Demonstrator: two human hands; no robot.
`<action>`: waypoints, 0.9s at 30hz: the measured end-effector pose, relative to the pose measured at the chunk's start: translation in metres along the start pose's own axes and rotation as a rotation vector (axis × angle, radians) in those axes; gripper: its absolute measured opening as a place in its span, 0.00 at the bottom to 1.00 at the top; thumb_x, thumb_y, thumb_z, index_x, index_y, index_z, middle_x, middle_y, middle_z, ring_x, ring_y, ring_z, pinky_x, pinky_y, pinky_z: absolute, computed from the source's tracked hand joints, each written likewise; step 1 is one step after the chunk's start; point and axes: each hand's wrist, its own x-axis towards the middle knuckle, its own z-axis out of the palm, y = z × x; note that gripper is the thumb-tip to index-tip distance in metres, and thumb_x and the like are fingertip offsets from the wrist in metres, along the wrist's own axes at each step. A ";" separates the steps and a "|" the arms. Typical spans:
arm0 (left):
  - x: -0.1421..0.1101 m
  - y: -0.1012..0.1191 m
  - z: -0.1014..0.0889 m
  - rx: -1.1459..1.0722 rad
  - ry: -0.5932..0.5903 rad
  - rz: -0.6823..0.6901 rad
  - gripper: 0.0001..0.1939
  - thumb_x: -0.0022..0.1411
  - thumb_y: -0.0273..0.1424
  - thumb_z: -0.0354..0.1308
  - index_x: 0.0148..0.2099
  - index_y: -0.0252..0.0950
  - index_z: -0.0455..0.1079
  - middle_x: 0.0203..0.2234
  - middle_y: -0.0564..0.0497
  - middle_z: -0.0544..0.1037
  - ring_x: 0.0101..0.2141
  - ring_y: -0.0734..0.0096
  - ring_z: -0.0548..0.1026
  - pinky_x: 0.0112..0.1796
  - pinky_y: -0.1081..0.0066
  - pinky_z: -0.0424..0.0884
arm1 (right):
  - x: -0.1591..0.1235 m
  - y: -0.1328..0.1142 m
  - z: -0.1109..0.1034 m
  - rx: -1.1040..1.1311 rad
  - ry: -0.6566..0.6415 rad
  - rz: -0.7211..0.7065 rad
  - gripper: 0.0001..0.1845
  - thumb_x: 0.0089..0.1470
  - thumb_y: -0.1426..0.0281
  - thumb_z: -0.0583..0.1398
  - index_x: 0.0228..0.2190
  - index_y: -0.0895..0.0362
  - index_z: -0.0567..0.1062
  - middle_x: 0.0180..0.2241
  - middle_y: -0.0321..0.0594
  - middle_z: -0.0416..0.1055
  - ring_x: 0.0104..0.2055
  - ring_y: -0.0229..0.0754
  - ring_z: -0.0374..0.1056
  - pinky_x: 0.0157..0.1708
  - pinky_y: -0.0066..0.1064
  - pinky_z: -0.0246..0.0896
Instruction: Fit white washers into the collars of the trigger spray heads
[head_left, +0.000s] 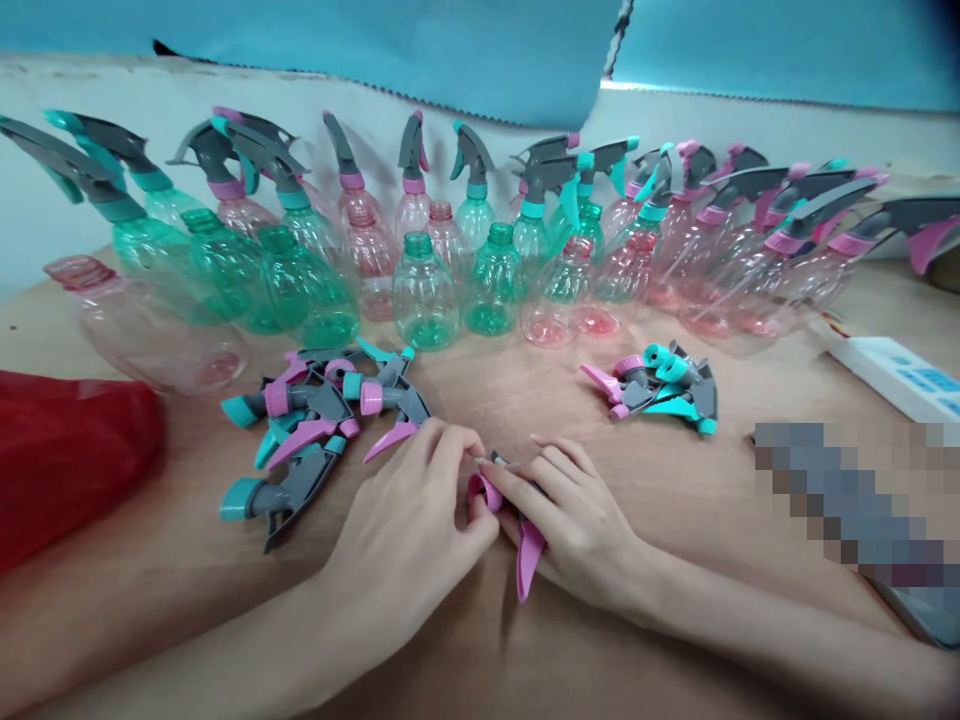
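Both hands meet over the near middle of the table around one grey spray head with a pink collar and a pink trigger. My left hand pinches the pink collar between thumb and fingers. Around the grey body, partly hidden, my right hand is closed, and the trigger sticks out below its fingers. Left of my left hand lies a pile of loose spray heads with teal and pink parts. A smaller group of spray heads rests beyond my right hand.
Rows of clear pink and green bottles stand at the back, several topped with spray heads. A red bag lies at left. On the right are a white box and a dark flat object, partly blurred out.
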 end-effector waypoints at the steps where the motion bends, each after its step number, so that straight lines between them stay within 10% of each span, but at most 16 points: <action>1: -0.001 0.001 -0.001 0.031 0.003 0.004 0.11 0.51 0.24 0.50 0.39 0.38 0.63 0.32 0.51 0.74 0.30 0.64 0.73 0.27 0.69 0.62 | 0.000 0.000 0.000 -0.005 0.003 0.008 0.14 0.60 0.75 0.53 0.45 0.65 0.73 0.29 0.42 0.72 0.32 0.41 0.63 0.46 0.40 0.63; 14: -0.005 0.007 0.000 0.259 0.041 0.146 0.07 0.55 0.21 0.48 0.37 0.37 0.59 0.25 0.52 0.73 0.24 0.65 0.71 0.24 0.69 0.58 | 0.000 0.001 0.003 -0.080 -0.024 0.043 0.13 0.61 0.73 0.53 0.44 0.63 0.74 0.29 0.41 0.71 0.33 0.42 0.64 0.47 0.40 0.61; 27: 0.002 0.008 -0.015 0.017 -0.060 0.043 0.08 0.53 0.22 0.48 0.32 0.40 0.53 0.25 0.56 0.69 0.26 0.68 0.70 0.27 0.70 0.59 | 0.002 0.005 -0.001 0.059 -0.015 0.117 0.15 0.63 0.66 0.54 0.47 0.59 0.73 0.30 0.39 0.75 0.33 0.39 0.67 0.49 0.39 0.58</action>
